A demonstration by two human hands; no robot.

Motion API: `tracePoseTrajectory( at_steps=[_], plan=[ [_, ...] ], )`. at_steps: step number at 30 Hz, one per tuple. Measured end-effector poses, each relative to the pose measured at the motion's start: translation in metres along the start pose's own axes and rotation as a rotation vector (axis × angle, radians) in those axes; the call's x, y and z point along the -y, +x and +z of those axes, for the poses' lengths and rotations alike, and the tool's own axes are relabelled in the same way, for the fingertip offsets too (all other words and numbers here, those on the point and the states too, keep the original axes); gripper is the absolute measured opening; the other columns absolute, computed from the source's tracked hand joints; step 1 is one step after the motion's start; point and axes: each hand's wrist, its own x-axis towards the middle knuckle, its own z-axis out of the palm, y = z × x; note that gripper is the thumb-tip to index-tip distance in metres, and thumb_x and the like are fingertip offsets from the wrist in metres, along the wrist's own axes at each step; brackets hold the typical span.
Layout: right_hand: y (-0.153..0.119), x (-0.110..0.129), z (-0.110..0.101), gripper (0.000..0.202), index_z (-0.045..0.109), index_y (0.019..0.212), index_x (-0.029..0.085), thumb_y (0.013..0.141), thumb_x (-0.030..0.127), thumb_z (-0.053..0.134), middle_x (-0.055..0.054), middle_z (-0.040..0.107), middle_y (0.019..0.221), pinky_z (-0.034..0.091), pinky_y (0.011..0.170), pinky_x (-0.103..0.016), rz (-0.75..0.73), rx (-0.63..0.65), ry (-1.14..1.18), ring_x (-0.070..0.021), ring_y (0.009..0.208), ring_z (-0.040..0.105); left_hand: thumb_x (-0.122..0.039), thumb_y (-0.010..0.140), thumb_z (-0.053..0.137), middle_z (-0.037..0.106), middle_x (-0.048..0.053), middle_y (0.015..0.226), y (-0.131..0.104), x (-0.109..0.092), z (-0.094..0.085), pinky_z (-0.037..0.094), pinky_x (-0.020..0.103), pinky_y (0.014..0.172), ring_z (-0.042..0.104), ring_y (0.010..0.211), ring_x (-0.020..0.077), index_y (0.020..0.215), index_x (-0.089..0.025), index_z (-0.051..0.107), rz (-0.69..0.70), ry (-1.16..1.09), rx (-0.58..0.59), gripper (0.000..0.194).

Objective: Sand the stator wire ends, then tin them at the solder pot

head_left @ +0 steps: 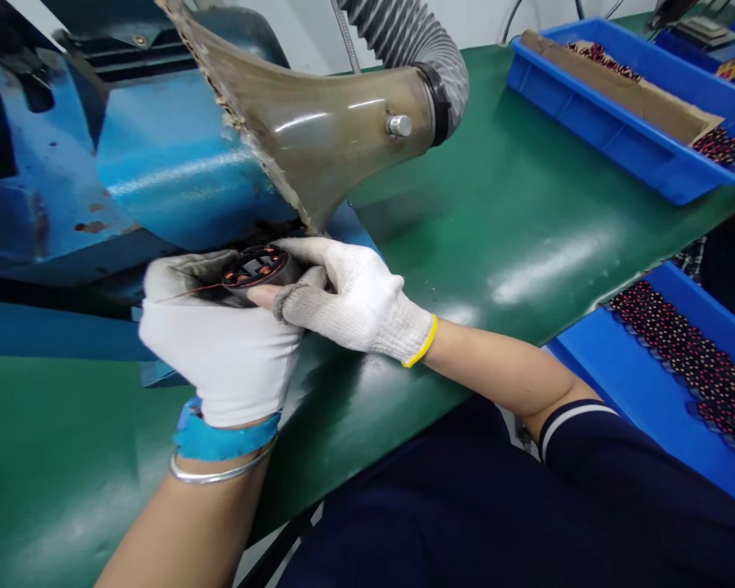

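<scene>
Between my two gloved hands is a motor stator [260,268], a short dark ring with copper windings inside. My left hand [220,335], in a white glove with a blue band at the wrist, is wrapped round its left side and underside. A thin copper wire [199,290] runs from the ring across that glove. My right hand [349,294], in a knitted glove with a yellow cuff, grips the ring's right side, one bare fingertip in front. Just above the hands is the blue machine [184,171] with its translucent hood [343,122]; the ring's far side is partly hidden.
A grey ribbed hose [410,37] joins the hood. The green table [465,237] lies beneath. At the back right stands a blue bin [612,155] with cardboard and small wound parts. Another blue bin [625,384] at the right holds rows of dark parts with red and pale dots.
</scene>
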Motion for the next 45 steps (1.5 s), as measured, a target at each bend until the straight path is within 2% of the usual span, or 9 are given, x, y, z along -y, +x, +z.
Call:
tracePoseTrajectory(
  at_steps=[9,15,19,24,31,34,36,41,45],
  plan=[
    [0.004,-0.007,-0.006,0.059,0.080,0.139,0.017,0.085,0.034,0.095,0.001,0.079,0.087,0.065,0.098,-0.032,0.001,0.010,0.058,-0.0252,0.101,0.078,-0.052,0.058,0.096,0.074,0.004,0.098,-0.003,-0.008,0.005,0.062,0.055,0.106,0.072,0.094,0.0271,0.097,-0.023,0.061,-0.095,0.020,-0.067,0.060],
    [-0.016,-0.002,-0.015,0.068,0.079,0.137,0.016,0.079,0.042,0.103,-0.010,0.084,0.125,0.068,0.106,-0.038,-0.027,0.178,0.072,-0.0290,0.116,0.081,-0.039,0.055,0.095,0.070,0.002,0.093,-0.034,0.002,-0.010,0.065,0.046,0.083,0.072,0.083,0.0246,0.099,-0.024,0.061,0.118,-0.061,-0.120,0.058],
    [-0.017,-0.014,-0.013,0.045,0.080,0.129,0.020,0.092,0.041,0.092,-0.013,0.078,0.145,0.064,0.118,-0.041,-0.095,0.204,0.139,-0.0299,0.137,0.075,-0.036,0.058,0.094,0.071,0.003,0.100,-0.047,0.018,-0.016,0.066,0.045,0.085,0.076,0.091,0.0258,0.103,-0.026,0.059,0.145,-0.094,-0.048,0.058],
    [-0.014,-0.016,-0.011,0.020,0.077,0.101,0.019,0.087,0.028,0.089,-0.009,0.083,0.116,0.067,0.108,-0.038,-0.085,0.126,0.264,-0.0255,0.116,0.079,-0.039,0.070,0.097,0.070,0.007,0.112,-0.050,0.014,-0.018,0.066,0.054,0.098,0.077,0.105,0.0302,0.106,-0.029,0.053,0.129,-0.038,0.020,0.057],
    [-0.013,-0.009,-0.011,0.010,0.070,0.094,0.021,0.094,0.022,0.080,-0.001,0.076,0.087,0.065,0.081,-0.028,0.142,0.085,0.498,-0.0158,0.083,0.073,-0.038,0.075,0.094,0.071,0.007,0.111,-0.054,-0.006,-0.014,0.067,0.057,0.097,0.077,0.100,0.0301,0.111,-0.032,0.044,-0.013,-0.053,-0.013,0.062],
    [-0.010,-0.012,-0.008,0.015,0.066,0.094,0.022,0.097,0.028,0.079,0.000,0.075,0.089,0.066,0.081,-0.029,0.182,-0.051,0.702,-0.0144,0.078,0.073,-0.037,0.072,0.093,0.068,0.006,0.113,-0.055,-0.003,-0.017,0.067,0.054,0.097,0.075,0.100,0.0289,0.115,-0.032,0.046,-0.013,-0.049,-0.026,0.064],
    [-0.010,-0.012,-0.007,0.023,0.067,0.094,0.022,0.090,0.030,0.088,0.001,0.075,0.089,0.065,0.082,-0.028,0.178,-0.120,0.650,-0.0141,0.079,0.072,-0.038,0.073,0.091,0.068,0.007,0.118,-0.057,0.001,-0.020,0.067,0.052,0.100,0.074,0.105,0.0291,0.119,-0.031,0.050,-0.020,-0.025,-0.008,0.062],
    [-0.009,-0.010,-0.011,0.035,0.074,0.086,0.020,0.073,0.034,0.104,0.002,0.073,0.079,0.065,0.085,-0.028,0.106,0.009,0.456,-0.0147,0.080,0.071,-0.042,0.074,0.089,0.074,0.008,0.121,-0.060,0.005,-0.026,0.067,0.053,0.101,0.077,0.109,0.0310,0.125,-0.030,0.062,-0.016,-0.069,0.109,0.058],
    [-0.003,-0.009,-0.022,0.039,0.075,0.091,0.021,0.081,0.049,0.100,0.001,0.076,0.084,0.068,0.095,-0.033,0.091,-0.237,0.481,-0.0164,0.085,0.074,-0.045,0.064,0.095,0.074,0.006,0.108,-0.053,0.002,-0.023,0.067,0.053,0.094,0.076,0.096,0.0290,0.111,-0.027,0.062,-0.016,-0.005,-0.022,0.060]
  ],
)
